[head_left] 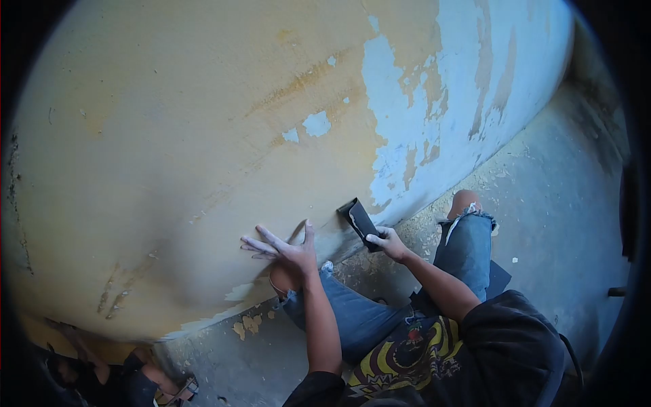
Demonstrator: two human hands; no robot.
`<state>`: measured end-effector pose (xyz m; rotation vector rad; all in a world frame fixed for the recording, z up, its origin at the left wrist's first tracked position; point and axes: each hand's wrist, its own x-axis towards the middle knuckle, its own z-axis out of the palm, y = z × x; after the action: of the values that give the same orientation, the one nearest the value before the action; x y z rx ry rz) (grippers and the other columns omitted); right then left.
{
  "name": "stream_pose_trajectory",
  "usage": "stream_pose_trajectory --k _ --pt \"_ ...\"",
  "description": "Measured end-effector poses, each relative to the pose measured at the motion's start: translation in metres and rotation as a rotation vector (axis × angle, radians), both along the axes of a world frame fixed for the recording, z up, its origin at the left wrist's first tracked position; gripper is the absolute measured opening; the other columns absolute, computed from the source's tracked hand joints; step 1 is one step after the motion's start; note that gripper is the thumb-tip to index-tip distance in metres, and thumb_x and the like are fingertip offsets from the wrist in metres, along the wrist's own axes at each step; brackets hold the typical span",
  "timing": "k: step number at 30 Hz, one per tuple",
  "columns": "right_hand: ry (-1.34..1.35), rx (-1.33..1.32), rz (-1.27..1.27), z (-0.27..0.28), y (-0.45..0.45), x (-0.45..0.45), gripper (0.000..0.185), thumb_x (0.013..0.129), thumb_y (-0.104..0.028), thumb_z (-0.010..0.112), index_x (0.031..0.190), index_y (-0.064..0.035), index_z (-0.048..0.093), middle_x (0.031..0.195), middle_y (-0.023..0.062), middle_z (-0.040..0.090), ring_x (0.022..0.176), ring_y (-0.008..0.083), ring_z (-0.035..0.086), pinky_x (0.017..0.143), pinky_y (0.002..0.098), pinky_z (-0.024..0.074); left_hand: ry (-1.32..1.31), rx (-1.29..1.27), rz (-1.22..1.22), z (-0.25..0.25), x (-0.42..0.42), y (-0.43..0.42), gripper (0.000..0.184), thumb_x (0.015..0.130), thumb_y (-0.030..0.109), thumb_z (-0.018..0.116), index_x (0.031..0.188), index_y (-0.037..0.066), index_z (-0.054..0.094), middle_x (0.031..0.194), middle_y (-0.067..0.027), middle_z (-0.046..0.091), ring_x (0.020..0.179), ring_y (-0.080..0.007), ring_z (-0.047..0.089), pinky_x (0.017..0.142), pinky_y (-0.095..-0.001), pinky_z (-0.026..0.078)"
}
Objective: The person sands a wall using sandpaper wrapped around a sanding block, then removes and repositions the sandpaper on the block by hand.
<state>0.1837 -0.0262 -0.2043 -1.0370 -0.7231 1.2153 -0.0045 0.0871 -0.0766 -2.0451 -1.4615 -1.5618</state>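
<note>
My left hand (288, 252) lies against the lower part of the tan wall (224, 122), its fingers spread and nothing in it. To its right, my right hand (388, 243) grips the lower end of a dark, flat block (359, 222), thumb on top. The block's upper end rests at the wall surface, and a pale ragged line runs along its side. Whitish dust coats the fingers of both hands. Right of the block the wall shows pale blue patches (390, 163) where the tan layer is absent.
Paint flakes (249, 325) lie on the grey floor (542, 203) along the wall's base. My bent knees in torn jeans (468, 251) are close to the wall. Another person (102, 373) in dark clothes is at the lower left, an arm raised to the wall.
</note>
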Motion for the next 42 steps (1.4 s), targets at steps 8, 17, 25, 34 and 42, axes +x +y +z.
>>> stream_pose_trajectory --k 8,17,25,34,42 --pt "0.023 0.177 -0.129 0.01 0.01 0.004 0.026 0.096 -0.028 0.064 0.093 -0.0022 0.064 0.079 -0.0001 0.063 0.069 0.0072 0.057 0.064 0.0256 0.0484 0.002 -0.055 -0.036 0.002 0.0 -0.003 0.116 0.067 0.046 0.082 0.156 0.01 0.016 0.161 -0.026 -0.004 0.147 -0.0502 -0.007 0.111 -0.0704 0.002" --pt "-0.016 0.136 -0.127 0.037 0.021 0.012 0.028 0.095 -0.028 0.066 0.099 -0.0003 0.063 0.08 0.0011 0.062 0.072 0.0084 0.058 0.065 0.0261 0.049 -0.007 -0.101 -0.083 0.005 -0.007 -0.012 0.111 0.07 0.044 0.078 0.156 0.009 0.018 0.161 -0.0242 -0.004 0.147 -0.0491 -0.006 0.111 -0.0701 0.003" --pt "-0.006 0.19 -0.091 0.066 0.021 0.013 0.03 0.094 -0.029 0.067 0.092 0.0 0.064 0.076 0.0011 0.062 0.068 0.0085 0.057 0.063 0.0266 0.0486 -0.022 -0.108 -0.112 0.005 0.002 -0.012 0.106 0.075 0.05 0.072 0.156 0.009 0.017 0.161 -0.0252 -0.004 0.147 -0.0493 -0.006 0.111 -0.0703 0.002" --pt "-0.085 0.119 -0.121 0.025 0.016 0.016 0.025 0.094 -0.025 0.068 0.094 -0.0002 0.065 0.076 -0.0009 0.061 0.067 0.0073 0.056 0.062 0.0248 0.047 -0.016 -0.076 -0.133 0.007 -0.002 -0.012 0.1 0.08 0.055 0.065 0.156 0.008 0.019 0.161 -0.0243 -0.006 0.147 -0.0491 -0.007 0.11 -0.0705 0.0" --pt "-0.165 0.011 -0.191 -0.045 0.007 0.011 0.027 0.093 -0.028 0.068 0.092 -0.0011 0.064 0.075 -0.0011 0.059 0.069 0.0076 0.055 0.064 0.0261 0.0464 -0.01 -0.052 -0.115 0.007 0.001 -0.005 0.099 0.082 0.055 0.063 0.156 0.009 0.017 0.162 -0.0233 -0.006 0.147 -0.0478 -0.008 0.111 -0.0693 0.0"
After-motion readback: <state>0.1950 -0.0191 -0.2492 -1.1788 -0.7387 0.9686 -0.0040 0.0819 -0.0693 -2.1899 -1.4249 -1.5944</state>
